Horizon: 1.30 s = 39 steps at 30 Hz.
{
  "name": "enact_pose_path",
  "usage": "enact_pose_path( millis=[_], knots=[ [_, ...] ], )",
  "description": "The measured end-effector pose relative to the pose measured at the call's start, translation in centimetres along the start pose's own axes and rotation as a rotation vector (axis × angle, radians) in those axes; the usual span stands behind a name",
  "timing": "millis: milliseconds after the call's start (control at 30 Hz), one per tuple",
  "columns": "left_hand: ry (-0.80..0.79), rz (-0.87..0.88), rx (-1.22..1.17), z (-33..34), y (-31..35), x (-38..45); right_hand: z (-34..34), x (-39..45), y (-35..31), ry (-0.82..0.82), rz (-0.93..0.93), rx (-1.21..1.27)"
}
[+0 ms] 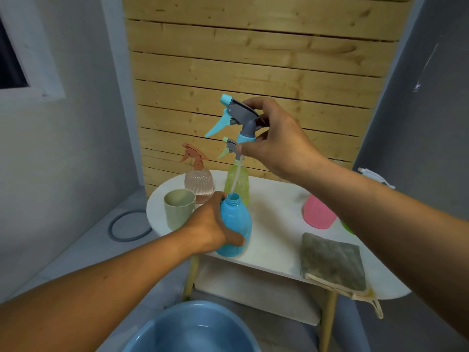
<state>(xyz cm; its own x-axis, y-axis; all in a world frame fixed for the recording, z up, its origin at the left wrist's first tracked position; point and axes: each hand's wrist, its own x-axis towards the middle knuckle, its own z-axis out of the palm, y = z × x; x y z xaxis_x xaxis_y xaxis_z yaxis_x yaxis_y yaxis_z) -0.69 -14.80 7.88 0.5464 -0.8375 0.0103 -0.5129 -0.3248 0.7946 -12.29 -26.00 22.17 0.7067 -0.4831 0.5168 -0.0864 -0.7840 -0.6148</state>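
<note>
head view: left hand [212, 226] grips the blue bottle [236, 226] standing at the white surface [276, 224] front edge. right hand [276, 143] holds the spray head [239, 118] above, its tube [235, 177] entering the bottle's open neck.

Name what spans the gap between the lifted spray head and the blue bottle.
Head view: the clear dip tube, running from spray head into blue bottle.
</note>
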Motion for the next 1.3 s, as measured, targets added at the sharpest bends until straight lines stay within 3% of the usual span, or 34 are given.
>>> enact_pose_path(
  millis=[300, 633, 1067, 1300],
  knots=[
    [0.004, -0.033, 0.005, -1.1, -3.8, -7.5, 3.2, -5.0, -2.7, -0.185, -0.032, 0.009],
    [0.078, -0.094, 0.043, 1.5, -10.0, -15.6, 10.4, -12.1, -1.4, -0.362, 0.067, 0.122],
    [0.045, -0.137, 0.555, 3.0, -11.8, -19.0, 12.0, -17.0, 0.9, -0.518, 0.14, 0.004],
    [0.08, -0.13, 0.36, 2.7, -11.9, -18.2, 11.4, -16.1, 0.7, -0.483, 0.135, 0.031]
  ],
)
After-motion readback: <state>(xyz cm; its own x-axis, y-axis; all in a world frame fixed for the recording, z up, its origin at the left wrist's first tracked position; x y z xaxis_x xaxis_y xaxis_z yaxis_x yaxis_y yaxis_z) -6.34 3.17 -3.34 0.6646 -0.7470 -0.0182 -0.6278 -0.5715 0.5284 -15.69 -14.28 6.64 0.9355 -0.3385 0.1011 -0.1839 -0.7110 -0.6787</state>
